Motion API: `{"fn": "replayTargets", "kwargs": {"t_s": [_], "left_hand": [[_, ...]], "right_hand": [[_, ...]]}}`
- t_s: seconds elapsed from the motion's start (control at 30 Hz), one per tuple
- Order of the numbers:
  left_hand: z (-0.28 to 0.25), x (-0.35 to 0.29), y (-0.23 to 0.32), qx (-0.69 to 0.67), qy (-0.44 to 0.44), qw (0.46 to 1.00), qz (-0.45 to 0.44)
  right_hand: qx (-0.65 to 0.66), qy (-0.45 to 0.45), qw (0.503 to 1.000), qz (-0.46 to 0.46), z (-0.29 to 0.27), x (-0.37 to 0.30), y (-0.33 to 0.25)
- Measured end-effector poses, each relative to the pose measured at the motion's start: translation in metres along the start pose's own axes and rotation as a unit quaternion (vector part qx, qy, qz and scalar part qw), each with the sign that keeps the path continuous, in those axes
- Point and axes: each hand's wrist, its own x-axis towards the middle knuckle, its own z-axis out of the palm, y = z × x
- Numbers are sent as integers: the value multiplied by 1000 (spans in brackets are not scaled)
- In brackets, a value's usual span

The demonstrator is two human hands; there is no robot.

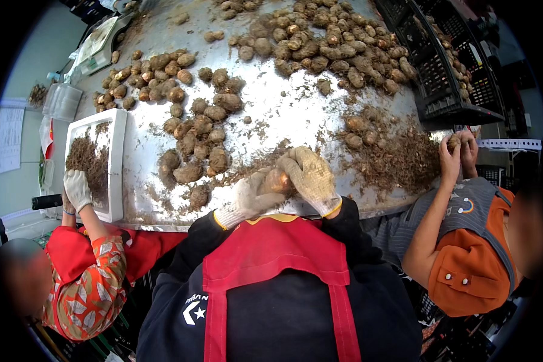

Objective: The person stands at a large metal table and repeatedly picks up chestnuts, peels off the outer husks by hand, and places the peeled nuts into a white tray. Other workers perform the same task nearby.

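Note:
A brown taro corm (276,181) with a pinkish bare patch is held between my two gloved hands, just over the table's near edge. My left hand (247,198), in a white knit glove, closes on its left and lower side. From above and the right my right hand (311,178) wraps it, its glove stained yellowish with soil. Part of the corm is hidden under the fingers. Left of my hands lies a loose group of taro corms (200,139), and dark fibre scraps are strewn right behind the gloves.
A large taro heap (338,45) covers the far side; a smaller cluster (154,75) lies far left. Fibre scraps (398,157) pile up at right. A white tray (116,175) stands left by a co-worker's gloved hands (77,190). Black crates (443,72) and another co-worker's hands (458,151) are at right.

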Motion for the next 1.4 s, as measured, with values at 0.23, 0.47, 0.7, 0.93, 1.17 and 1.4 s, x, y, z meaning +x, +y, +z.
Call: {"fn": "replayTargets", "kwargs": {"t_s": [0.23,0.47,0.7,0.93,1.17,1.4], "left_hand": [[5,-6,30,31,23,999,30],[12,-4,18,-100,11,995,29],[8,-6,13,-100,29,993,46],[8,-7,19,-85,35,993,68],[19,-9,43,-69,65,994,51],[21,-8,34,-46,129,990,33]], "right_hand": [[23,42,998,-51,-3,-7,25],[64,-58,991,103,-19,-12,-17],[-54,97,987,-119,12,-18,13],[191,51,976,90,-1,-13,-8],[92,75,991,-61,-11,-16,-32],[-13,127,988,-84,0,-19,-27]]}}
